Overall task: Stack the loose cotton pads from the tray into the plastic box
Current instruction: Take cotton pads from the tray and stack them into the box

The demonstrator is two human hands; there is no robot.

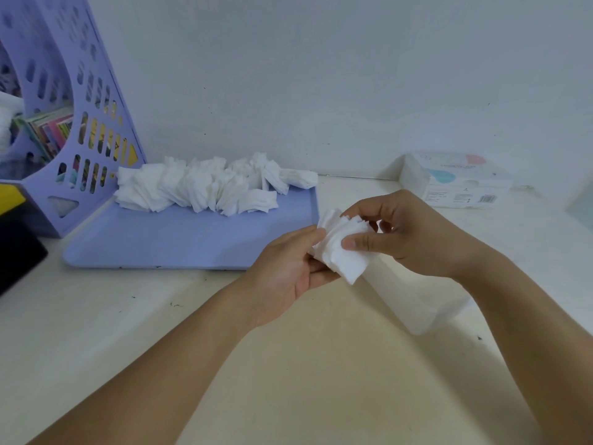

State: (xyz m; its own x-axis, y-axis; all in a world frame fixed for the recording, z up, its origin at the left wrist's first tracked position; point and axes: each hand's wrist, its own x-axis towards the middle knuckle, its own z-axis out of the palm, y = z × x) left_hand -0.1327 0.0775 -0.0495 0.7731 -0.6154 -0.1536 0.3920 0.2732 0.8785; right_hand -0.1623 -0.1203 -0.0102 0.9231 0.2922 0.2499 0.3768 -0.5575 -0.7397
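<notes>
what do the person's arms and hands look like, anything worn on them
Both forearms are bare up to the frame edge: no sleeves, gloves, watch, bracelets or rings visible. The left hand and right hand have short, unpainted nails where they show.

Both hands hold a small bunch of cotton pads (341, 252): the left hand (288, 268) underneath, the right hand (404, 232) pinching on top. More loose pads (205, 184) lie on the purple tray (179, 242).

No text can be read here. The white box (457, 181) by the wall bears a barcode (486, 198) and small print on its front and a line of lettering on its lid, perhaps a brand name, but all of it is too blurred to make out.
</notes>
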